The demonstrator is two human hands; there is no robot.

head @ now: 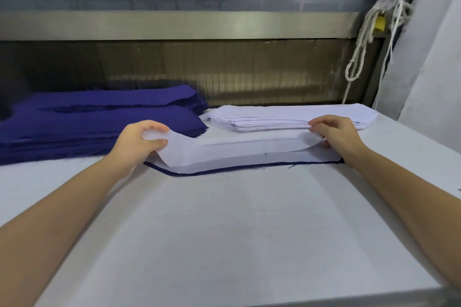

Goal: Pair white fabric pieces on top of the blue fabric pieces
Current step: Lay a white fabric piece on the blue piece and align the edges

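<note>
Left hand (139, 142) pinches the white piece (224, 151) at its nine o'clock end; right hand (334, 134) pinches its three o'clock end, over the blue piece (187, 174).

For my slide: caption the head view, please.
Left hand and right hand hold white fabric piece over blue fabric piece.

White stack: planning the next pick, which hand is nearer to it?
Right. The right hand is just in front of the white stack, near its right end; the left hand is off to its left, in front of the blue stack. Both pinch the white piece.
</note>
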